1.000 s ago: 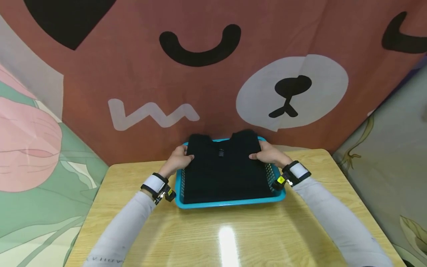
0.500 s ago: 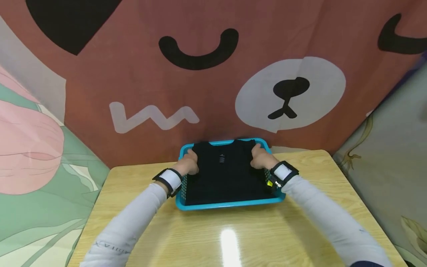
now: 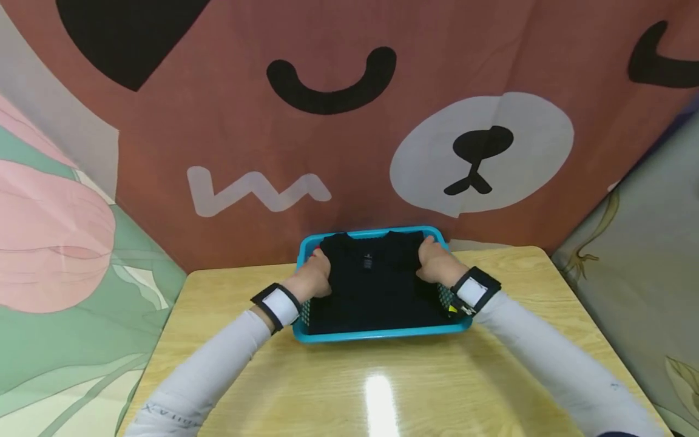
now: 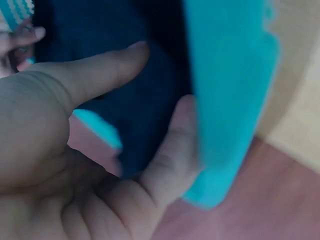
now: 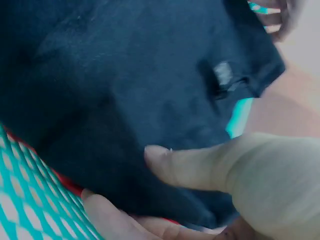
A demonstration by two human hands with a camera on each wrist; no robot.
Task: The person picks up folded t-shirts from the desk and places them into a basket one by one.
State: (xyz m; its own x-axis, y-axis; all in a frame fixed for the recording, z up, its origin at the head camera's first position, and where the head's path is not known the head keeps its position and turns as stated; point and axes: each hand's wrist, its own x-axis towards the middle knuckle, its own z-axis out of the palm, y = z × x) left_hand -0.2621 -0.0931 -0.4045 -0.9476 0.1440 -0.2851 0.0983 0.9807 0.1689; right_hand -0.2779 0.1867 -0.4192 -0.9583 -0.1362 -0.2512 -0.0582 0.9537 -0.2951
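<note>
A folded black T-shirt (image 3: 377, 297), its neckline and small label at the far end, lies in a blue plastic basket (image 3: 382, 334). At the shirt's far left edge, my left hand (image 3: 312, 276) grips it; in the left wrist view the thumb (image 4: 107, 72) lies over the cloth and a finger (image 4: 172, 155) sits between cloth and basket wall. My right hand (image 3: 439, 264) holds the far right edge, the thumb (image 5: 187, 167) on top and the fingers (image 5: 112, 220) along the side. Something red (image 5: 67, 182) shows under the shirt.
The basket stands on a light wooden table (image 3: 306, 388), close to a brown cloth backdrop (image 3: 349, 145) with a bear print. Perforated basket walls (image 5: 37, 192) rise beside the shirt. Patterned hangings flank the table on both sides.
The shirt's far end has come down from above the basket's rim to inside it. Both hands have moved inward and down with it, turning so their backs show more.
</note>
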